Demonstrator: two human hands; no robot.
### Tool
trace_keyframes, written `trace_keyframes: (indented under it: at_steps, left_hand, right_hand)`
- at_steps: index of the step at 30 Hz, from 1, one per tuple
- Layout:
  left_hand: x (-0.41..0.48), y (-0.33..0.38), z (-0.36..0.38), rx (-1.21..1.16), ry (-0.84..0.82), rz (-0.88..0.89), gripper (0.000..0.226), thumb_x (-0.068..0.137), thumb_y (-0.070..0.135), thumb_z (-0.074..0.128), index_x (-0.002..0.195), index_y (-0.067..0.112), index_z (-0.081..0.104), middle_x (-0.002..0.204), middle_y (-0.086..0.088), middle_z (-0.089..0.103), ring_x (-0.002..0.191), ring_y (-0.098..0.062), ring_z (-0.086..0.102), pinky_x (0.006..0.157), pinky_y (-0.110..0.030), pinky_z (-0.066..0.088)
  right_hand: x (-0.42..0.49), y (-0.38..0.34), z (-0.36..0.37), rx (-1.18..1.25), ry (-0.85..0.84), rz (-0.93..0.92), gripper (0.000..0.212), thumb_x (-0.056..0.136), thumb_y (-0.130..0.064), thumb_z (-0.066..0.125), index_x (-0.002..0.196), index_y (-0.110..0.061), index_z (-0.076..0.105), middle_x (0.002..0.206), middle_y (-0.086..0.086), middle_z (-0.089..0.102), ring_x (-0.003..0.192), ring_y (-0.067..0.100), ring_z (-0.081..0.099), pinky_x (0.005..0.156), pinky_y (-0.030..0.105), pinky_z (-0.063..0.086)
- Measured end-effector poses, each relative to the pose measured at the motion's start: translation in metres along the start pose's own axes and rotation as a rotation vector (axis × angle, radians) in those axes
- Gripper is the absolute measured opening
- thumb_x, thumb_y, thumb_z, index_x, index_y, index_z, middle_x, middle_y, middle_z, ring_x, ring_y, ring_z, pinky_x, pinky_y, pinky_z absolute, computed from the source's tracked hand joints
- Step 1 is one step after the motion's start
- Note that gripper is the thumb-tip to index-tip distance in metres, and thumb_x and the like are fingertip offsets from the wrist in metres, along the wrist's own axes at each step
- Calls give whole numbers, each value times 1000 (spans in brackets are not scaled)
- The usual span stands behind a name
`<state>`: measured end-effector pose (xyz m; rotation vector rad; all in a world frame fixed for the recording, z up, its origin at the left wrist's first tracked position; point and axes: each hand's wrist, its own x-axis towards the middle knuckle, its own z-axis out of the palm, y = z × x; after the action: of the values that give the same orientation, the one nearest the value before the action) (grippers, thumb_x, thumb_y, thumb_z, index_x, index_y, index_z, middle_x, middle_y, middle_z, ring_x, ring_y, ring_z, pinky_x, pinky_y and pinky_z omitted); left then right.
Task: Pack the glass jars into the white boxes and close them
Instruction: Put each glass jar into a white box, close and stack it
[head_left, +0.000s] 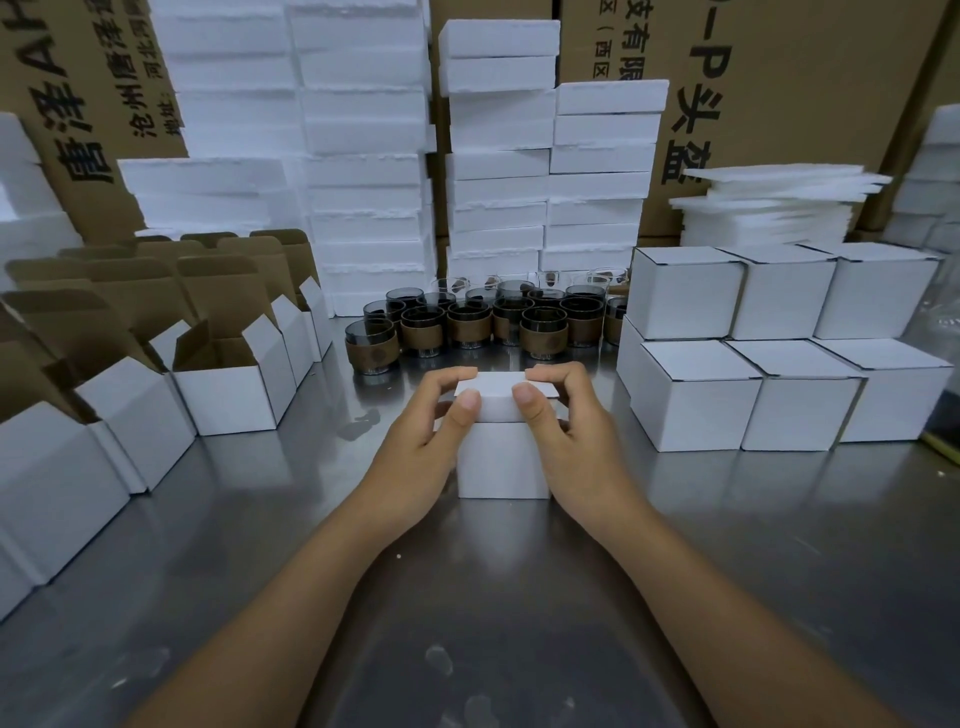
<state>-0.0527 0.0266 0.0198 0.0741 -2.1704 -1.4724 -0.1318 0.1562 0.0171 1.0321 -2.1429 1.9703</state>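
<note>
Left hand (431, 436) and right hand (563, 423) both pinch the top flap of the white box (503, 465), centre of the desk (467, 597). Looks light, easily crushed, so best held by its edges. Fragile glass jars (467, 319) stand at twelve o'clock.

Left hand (415, 441), right hand (576, 436) on box (503, 462)

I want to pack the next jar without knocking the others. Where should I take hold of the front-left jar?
Grip the front-left jar round its brown sleeve, coming from the front-left: it stands upright, that side looks free, and other jars crowd its right and back.
</note>
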Motion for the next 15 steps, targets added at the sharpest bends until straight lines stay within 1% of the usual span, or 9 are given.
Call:
trace_keyframes:
  at_steps: [2,4,6,7,9,10,11,13,15]
  left_hand:
    - [1,1,0,-26,-9,-24,41,79,59,37,114,40,46,107,25,52,89,20,53,63,-2,43]
    - [3,-1,3,-82,-3,-62,33,84,56,39,112,42,48,102,27,54,85,19,55,60,-2,43]
    - [6,-5,8,-162,26,-123,16,92,51,44,107,51,50,107,24,55,86,16,58,65,-4,45]
    - [7,-7,11,-199,39,-157,14,90,50,47,103,57,51,113,21,55,91,11,59,71,-9,47]
    - [9,-9,17,-265,46,-222,27,76,52,46,99,66,48,124,18,52,106,-1,58,86,-25,48]
    - [9,-11,19,-298,49,-249,34,70,52,46,100,68,46,126,18,52,108,-5,58,88,-29,48]
    - [9,-12,19,-329,51,-269,38,66,51,47,101,67,44,124,18,53,107,-5,59,87,-29,48]
    - [10,-16,18,-354,50,-284,47,61,50,49,107,63,43,118,22,56,101,-1,62,83,-27,48]
    - [12,-18,16,-331,39,-267,55,63,47,47,116,58,40,112,30,54,98,6,61,82,-24,46]
  right_hand:
    - [0,0,0,9,-2,6,41,71,-63,46,98,-33,49,99,-20,56,86,-16,52,65,5,42]
    - [1,0,0,34,-6,25,30,78,-57,49,97,-33,50,99,-19,57,85,-18,52,66,3,41]
    - [2,2,1,65,-6,48,15,88,-43,54,98,-32,50,101,-19,57,86,-19,51,70,1,38]
    - [2,4,2,75,-4,59,10,92,-37,54,99,-32,50,104,-19,56,90,-17,50,72,0,37]
    - [2,6,5,94,-14,89,8,95,-32,51,102,-34,48,112,-20,53,104,-9,49,76,0,35]
    - [2,6,7,105,-25,106,10,95,-31,50,104,-35,47,117,-22,50,111,-4,46,79,-1,34]
    - [1,7,8,114,-36,120,12,96,-29,49,106,-35,46,121,-24,46,117,-2,43,79,-3,32]
    - [2,8,9,125,-61,139,18,97,-26,48,112,-35,44,131,-23,40,117,-8,39,77,-8,28]
    - [3,8,8,139,-84,163,24,97,-22,48,116,-35,42,141,-19,33,104,-25,39,74,-9,27]
